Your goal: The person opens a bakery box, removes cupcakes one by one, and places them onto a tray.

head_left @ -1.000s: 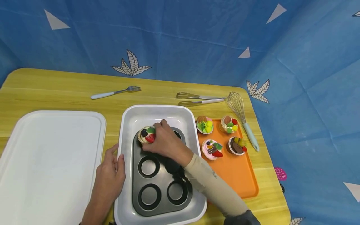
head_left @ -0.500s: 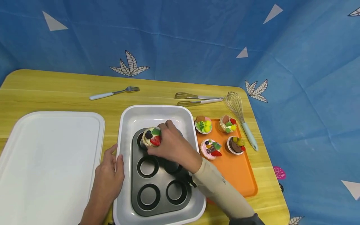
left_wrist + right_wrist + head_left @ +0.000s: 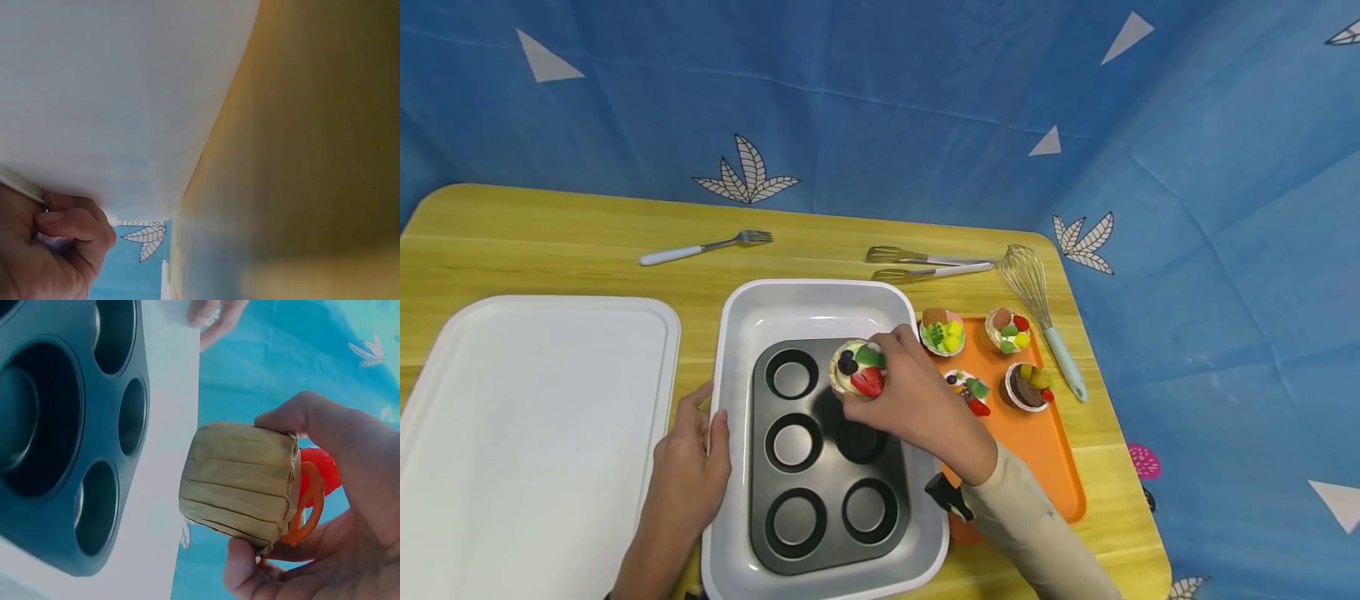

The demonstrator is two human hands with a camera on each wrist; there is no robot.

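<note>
A cupcake (image 3: 855, 371) in a tan paper case, topped with a red strawberry, dark berries and a green leaf, is pinched between thumb and fingers of my right hand (image 3: 917, 400). It hangs over the upper right part of the dark muffin tin (image 3: 831, 554), covering one cup. In the right wrist view the cupcake's pleated case (image 3: 237, 481) shows from the side, apart from the tin. The tin lies inside a deep white tray (image 3: 718, 500). My left hand (image 3: 688, 475) grips that tray's left rim; its curled fingers (image 3: 78, 225) meet the rim in the left wrist view.
On the orange tray (image 3: 1037, 467) at the right sit several cupcakes (image 3: 942, 333). A whisk (image 3: 1048, 325) lies beside it, two small gold-headed utensils (image 3: 932, 273) behind. A fork (image 3: 707, 247) lies at the back; a flat white tray (image 3: 550, 433) is at the left.
My right hand has lifted the cupcake from the tin's upper left cup and carried it rightward over the upper right one. My left hand stays at the tray rim.
</note>
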